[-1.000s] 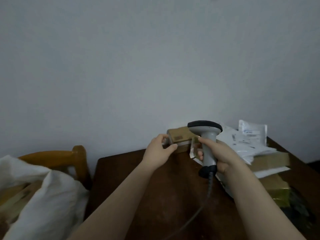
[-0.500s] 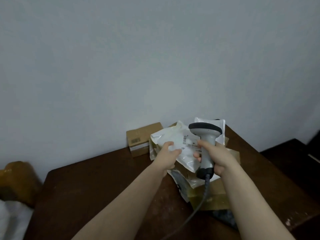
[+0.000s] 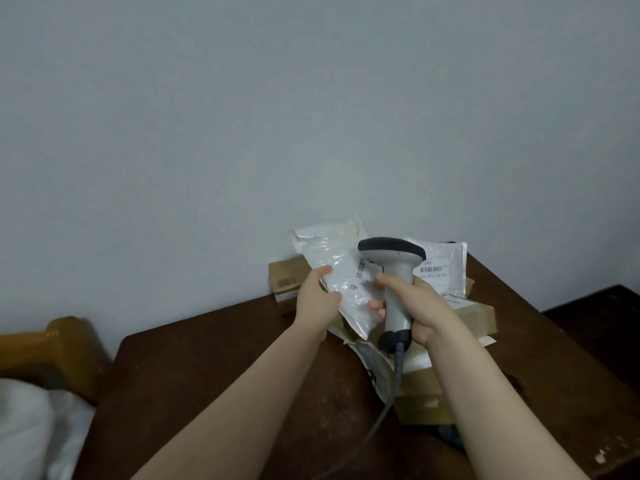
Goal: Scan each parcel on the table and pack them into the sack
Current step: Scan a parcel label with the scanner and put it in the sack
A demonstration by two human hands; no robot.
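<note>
By the left hand (image 3: 320, 299) a crinkled white plastic mailer (image 3: 341, 271) was pinched, raised above the dark wooden bench (image 3: 225, 358). In the right hand (image 3: 415, 306) a grey handheld barcode scanner (image 3: 394, 268) was gripped, just beside the label. Scanning was judged under way; afterwards the mailer would need carrying left to the white fabric sack (image 3: 31, 420).

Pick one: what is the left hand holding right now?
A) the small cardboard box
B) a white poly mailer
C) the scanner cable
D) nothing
B: the left hand pinches the white poly mailer at its edge, lifted in front of the scanner that the right hand grips. The small cardboard box sits untouched on the table behind.
</note>
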